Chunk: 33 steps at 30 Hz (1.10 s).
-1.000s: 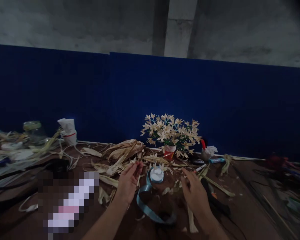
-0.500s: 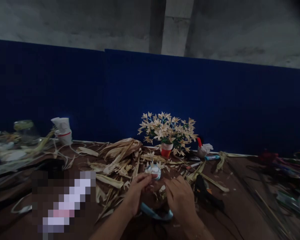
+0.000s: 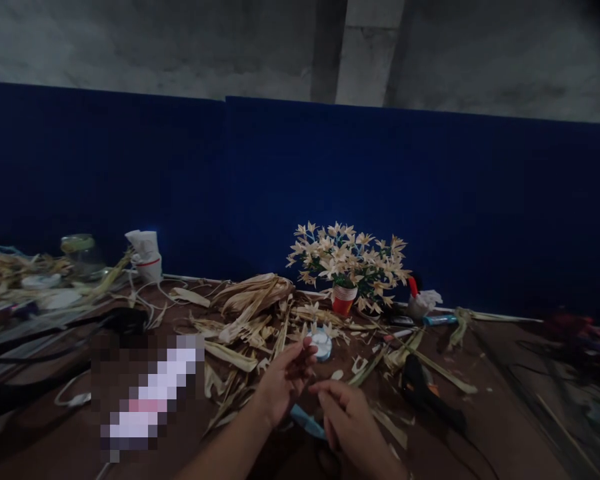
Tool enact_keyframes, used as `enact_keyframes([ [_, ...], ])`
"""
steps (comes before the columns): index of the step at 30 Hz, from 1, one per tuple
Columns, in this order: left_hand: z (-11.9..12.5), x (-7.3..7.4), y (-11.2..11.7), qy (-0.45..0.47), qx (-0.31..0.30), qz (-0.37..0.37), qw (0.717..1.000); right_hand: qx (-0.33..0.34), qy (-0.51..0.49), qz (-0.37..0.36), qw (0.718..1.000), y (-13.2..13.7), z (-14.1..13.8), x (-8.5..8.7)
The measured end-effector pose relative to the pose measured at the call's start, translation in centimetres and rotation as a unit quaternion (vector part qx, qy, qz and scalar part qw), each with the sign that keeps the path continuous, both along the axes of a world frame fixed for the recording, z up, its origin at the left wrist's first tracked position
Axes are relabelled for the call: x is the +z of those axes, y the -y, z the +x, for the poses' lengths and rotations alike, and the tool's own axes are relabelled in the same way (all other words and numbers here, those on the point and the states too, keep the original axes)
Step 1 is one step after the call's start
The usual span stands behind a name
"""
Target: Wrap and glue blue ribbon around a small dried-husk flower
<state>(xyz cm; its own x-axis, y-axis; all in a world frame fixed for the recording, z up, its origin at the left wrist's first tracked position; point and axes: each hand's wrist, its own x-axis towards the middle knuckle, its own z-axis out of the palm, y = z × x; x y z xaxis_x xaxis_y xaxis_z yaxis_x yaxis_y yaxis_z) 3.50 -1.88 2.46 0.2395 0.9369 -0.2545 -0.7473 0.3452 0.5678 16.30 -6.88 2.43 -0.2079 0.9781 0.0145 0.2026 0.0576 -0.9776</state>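
Note:
My left hand [image 3: 283,383] hovers over the brown table [image 3: 500,427], fingers curled, with its thumb and fingertips close together near a small white and blue ribbon roll [image 3: 322,344]. My right hand [image 3: 347,421] is just below and right of it, fingers bent in a pinch above a loose light-blue ribbon [image 3: 306,423]. What, if anything, either pinch holds is too dim to make out. Dry corn husk strips [image 3: 250,307] lie scattered around both hands.
A red cup with a bunch of husk flowers [image 3: 347,263] stands behind the hands against a blue wall. A black glue gun [image 3: 423,393] lies to the right. A glass jar [image 3: 77,250] and a white cup [image 3: 147,260] stand at the back left, with cables.
Both hands have drawn back toward me and closer together. The left went from open palm beside the roll to curled fingers. The ribbon roll now lies beyond the fingers.

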Motion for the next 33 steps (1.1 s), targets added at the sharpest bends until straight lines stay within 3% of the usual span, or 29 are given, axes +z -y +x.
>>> enact_keyframes([
  [7,-0.13,-0.07,-0.19,0.029,-0.003,-0.009,1.0,-0.012,-0.03,-0.03,0.999,0.07,-0.02,-0.09],
  [22,0.06,0.39,0.26,0.032,-0.022,-0.04,0.998,0.005,-0.033,-0.007,0.999,0.01,-0.05,-0.17],
  [33,0.13,-0.12,0.15,0.042,-0.022,-0.036,0.998,0.003,-0.021,-0.011,1.0,-0.02,-0.17,-0.13],
])
